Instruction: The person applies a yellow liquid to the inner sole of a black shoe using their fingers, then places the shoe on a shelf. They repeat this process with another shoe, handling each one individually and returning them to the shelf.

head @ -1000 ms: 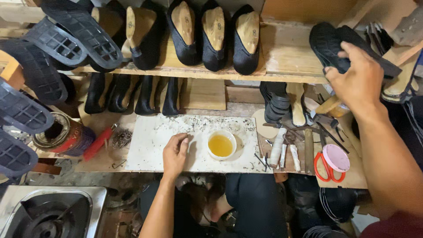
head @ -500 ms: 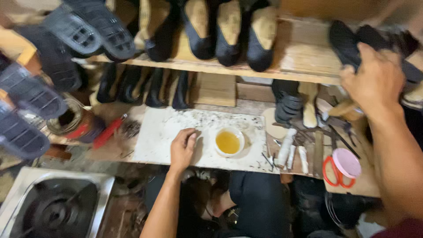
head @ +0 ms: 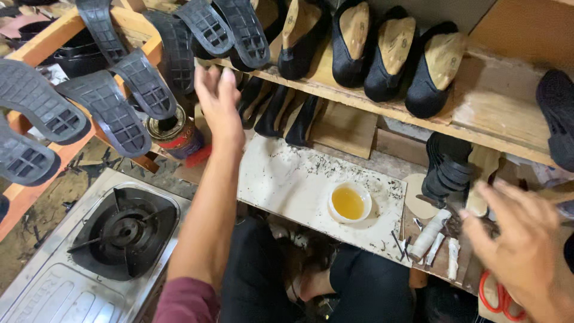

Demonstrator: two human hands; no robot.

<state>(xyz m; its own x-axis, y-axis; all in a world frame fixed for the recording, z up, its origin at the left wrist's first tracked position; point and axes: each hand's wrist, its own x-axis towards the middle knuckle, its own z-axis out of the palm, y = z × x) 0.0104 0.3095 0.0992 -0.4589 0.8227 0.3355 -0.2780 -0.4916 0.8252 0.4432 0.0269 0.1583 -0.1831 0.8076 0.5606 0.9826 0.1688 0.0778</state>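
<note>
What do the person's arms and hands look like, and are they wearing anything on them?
Both hands are bare, with no gloves, rings or watch showing. The left hand leads to a long bare forearm, and a dark red sleeve begins near the upper arm. The right hand looks blurry, and no sleeve shows on that side.

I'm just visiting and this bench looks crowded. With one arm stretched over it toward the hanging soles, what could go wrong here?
The left hand reaches up toward the black soles on the wooden rack; a bump might knock one down onto the gas burner below. The open bowl of yellow liquid sits uncovered on the white board, so either arm could tip it. The right hand, blurred, passes near small tools and red-handled scissors.
</note>
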